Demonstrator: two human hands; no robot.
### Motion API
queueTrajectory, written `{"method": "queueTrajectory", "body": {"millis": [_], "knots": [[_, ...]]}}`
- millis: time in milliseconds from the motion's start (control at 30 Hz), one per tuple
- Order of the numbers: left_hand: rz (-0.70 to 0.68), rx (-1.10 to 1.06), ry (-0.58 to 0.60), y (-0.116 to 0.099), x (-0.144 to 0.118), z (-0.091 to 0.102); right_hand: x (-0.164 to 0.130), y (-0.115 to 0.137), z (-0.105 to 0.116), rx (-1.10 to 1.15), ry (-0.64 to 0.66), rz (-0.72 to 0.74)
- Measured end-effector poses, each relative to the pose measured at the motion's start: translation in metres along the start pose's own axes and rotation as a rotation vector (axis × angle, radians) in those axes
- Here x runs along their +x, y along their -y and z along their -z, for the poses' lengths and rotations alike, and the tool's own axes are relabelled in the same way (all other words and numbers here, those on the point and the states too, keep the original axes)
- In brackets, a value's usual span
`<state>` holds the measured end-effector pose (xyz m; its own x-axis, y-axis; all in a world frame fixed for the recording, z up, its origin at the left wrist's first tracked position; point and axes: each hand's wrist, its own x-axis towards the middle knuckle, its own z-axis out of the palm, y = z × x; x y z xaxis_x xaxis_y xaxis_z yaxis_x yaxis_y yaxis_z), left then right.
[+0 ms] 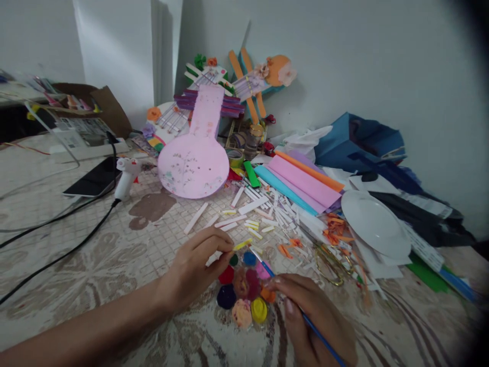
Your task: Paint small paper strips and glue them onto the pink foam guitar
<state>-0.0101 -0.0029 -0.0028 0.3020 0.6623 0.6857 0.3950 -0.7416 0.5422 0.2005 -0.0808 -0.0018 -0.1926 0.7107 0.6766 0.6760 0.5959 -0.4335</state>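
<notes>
Between thumb and fingertips, my left hand [200, 267] pinches one end of a small yellow-painted strip [243, 244]. My right hand [311, 316] is closed around a blue paintbrush [263, 262], whose tip is beside the far end of that strip; whether they touch I cannot tell. Below both hands lies a flower-shaped paint palette [241, 283] with wells of red, dark blue, peach, yellow, orange, pink, blue and green. Just past it are several white strips [230, 220], some partly yellow. A pink guitar-shaped board [193, 165] stands behind them.
At left are a white glue gun [127, 178] with a black cord and a dark tablet [91, 177]. Coloured paper sheets [301, 178], gold-handled scissors [330, 265], a white plate [374, 224] and a blue bag [355, 142] lie at right. Decorated craft boards [244, 86] lean on the wall.
</notes>
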Motion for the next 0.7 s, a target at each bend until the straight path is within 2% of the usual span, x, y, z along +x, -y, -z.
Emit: {"method": "queueTrajectory", "body": {"millis": [233,333,400,567,700], "knots": [[0.012,-0.007,0.011,0.0,-0.002,-0.001,-0.001,0.0,0.0,0.03,0.108,0.076],[0.041,-0.058,0.008,0.001,-0.001,-0.001,0.002,0.003,0.003,0.071,0.066,0.019],[0.123,-0.16,0.022,0.003,0.0,0.0,0.007,0.003,0.007,0.113,0.037,-0.012],[0.459,-0.584,0.021,0.012,0.005,0.002,0.019,0.0,0.02,0.202,-0.068,-0.113],[0.582,-0.758,0.003,0.019,0.006,0.0,0.021,0.0,0.018,0.263,-0.059,-0.103]]}}
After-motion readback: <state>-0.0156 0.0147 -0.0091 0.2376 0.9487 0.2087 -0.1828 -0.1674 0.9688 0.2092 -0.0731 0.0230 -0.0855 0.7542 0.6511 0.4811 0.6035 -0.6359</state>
